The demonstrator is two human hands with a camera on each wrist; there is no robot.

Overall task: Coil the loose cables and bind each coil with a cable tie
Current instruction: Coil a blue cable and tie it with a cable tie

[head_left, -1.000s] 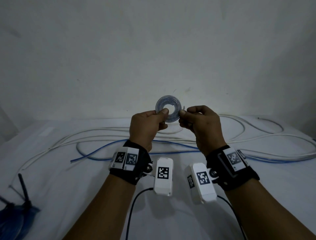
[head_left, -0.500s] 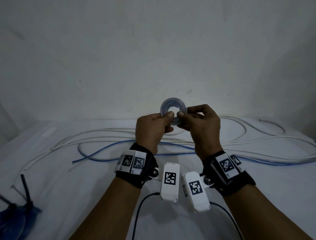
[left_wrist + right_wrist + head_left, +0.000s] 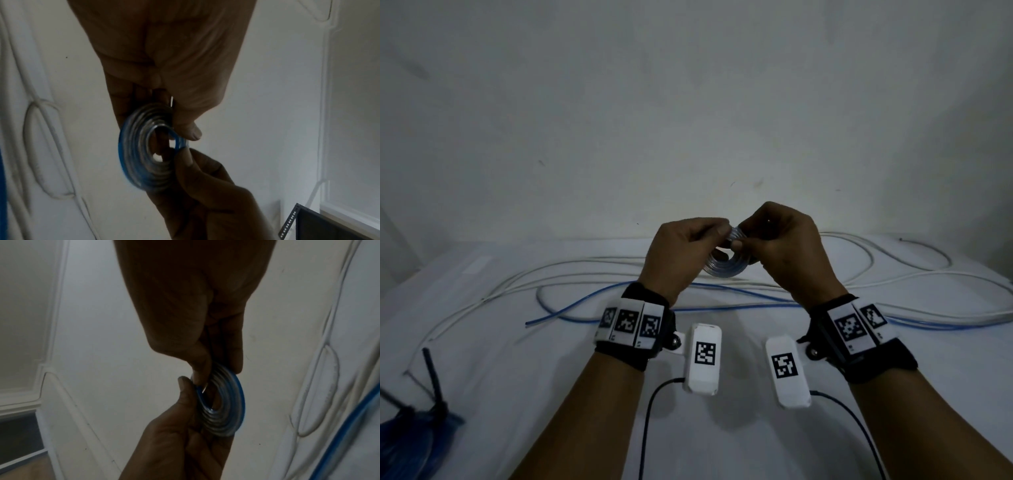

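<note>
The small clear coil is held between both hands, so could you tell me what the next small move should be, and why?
Probably bind it with a tie: both the left hand and right hand pinch the wound coil, and no tie shows.

From where I stood, both hands covered the upper part of the small coil [image 3: 724,267], so I could not tell how its end sat. A blue bundle [image 3: 404,442] ran off the lower left edge. The white cables [image 3: 945,274] left the frame at right.
</note>
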